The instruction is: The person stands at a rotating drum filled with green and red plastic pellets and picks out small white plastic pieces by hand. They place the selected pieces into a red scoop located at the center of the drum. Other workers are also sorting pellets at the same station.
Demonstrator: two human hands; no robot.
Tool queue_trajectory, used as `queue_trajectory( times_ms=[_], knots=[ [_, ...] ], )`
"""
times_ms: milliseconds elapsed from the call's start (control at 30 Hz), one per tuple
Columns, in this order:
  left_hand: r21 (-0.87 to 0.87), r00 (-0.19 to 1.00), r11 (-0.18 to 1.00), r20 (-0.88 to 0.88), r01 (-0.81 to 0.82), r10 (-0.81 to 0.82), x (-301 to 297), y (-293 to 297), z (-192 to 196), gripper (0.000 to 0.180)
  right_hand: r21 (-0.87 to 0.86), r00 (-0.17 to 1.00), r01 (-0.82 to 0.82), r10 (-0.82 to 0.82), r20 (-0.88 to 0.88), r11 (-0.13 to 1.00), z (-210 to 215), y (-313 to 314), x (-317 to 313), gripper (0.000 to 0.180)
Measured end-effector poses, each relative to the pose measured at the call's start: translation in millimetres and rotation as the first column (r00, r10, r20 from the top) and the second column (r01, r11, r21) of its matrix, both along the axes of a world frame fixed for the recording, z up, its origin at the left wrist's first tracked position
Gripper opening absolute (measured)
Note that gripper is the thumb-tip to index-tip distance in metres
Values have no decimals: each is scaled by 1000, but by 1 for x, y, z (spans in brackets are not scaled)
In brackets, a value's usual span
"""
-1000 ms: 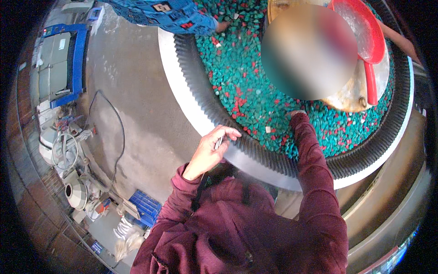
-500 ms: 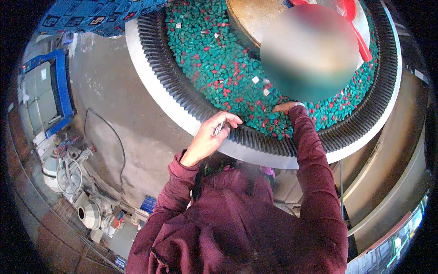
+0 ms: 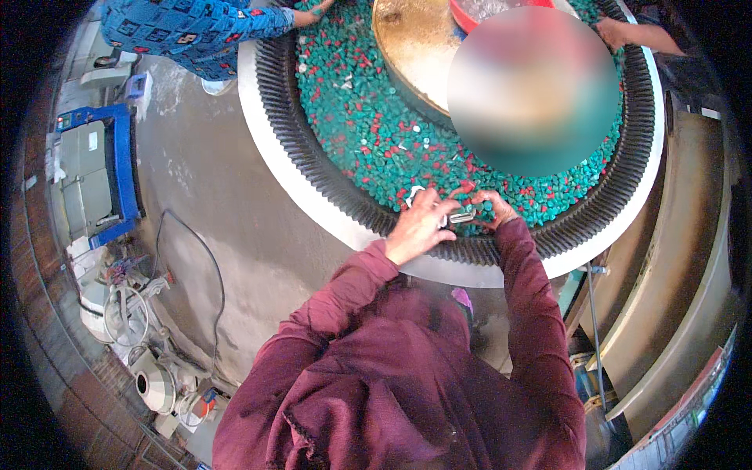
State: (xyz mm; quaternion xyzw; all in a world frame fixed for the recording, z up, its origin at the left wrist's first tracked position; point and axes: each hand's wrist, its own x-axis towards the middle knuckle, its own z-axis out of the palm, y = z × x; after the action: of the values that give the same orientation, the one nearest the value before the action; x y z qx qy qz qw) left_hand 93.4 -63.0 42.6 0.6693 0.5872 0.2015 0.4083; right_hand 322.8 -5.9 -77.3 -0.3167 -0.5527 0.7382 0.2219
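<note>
My left hand (image 3: 423, 225) is closed on small shiny metal pieces (image 3: 462, 217), which stick out between its fingers and thumb toward the right. A whitish piece (image 3: 413, 196) shows at its fingertips. Just beside it, my right hand (image 3: 497, 210) hovers low at the near edge of the stone-like chips, fingers curved and apart from the thumb, with green chips visible in the gap. Both hands are over the near side of a large round bowl (image 3: 313, 205) with a white rim and black ribbed lining. Green and red chips (image 3: 352, 125) fill it, with a few pale metal pieces among them.
A tan centre hub (image 3: 407, 55) rises inside the bowl, bearing a red basin (image 3: 501, 12). Another person's patterned blue sleeve (image 3: 188, 31) reaches in at far left, and another hand (image 3: 615, 33) at far right. A blue-framed machine (image 3: 102, 172) stands left; a cable (image 3: 211, 274) lies on the floor.
My left hand has moved right, and my right hand has drawn back out of the chips, bringing the two together. Other people's hands now show at the bowl's far left and far right.
</note>
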Motion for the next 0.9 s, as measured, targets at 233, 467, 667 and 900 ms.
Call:
queue_trajectory(
  times_ms=[233, 467, 667, 900],
  knots=[
    [273, 994, 959, -49, -78, 95, -2, -3, -9, 20, -810, 949, -178, 314, 8, 559, 37, 11, -12, 50],
    [-678, 420, 718, 613, -157, 670, -87, 16, -8, 12, 188, 418, -399, -5, 909, 897, 16, 49, -84, 67],
    [-667, 3, 719, 734, 195, 679, -96, 33, 24, 21, 179, 338, -422, -29, 941, 889, -57, 47, -149, 65],
    [-669, -316, 680, 603, 299, 732, -85, 27, 15, 31, 137, 331, -493, 40, 943, 859, -7, 28, -153, 43]
  ],
)
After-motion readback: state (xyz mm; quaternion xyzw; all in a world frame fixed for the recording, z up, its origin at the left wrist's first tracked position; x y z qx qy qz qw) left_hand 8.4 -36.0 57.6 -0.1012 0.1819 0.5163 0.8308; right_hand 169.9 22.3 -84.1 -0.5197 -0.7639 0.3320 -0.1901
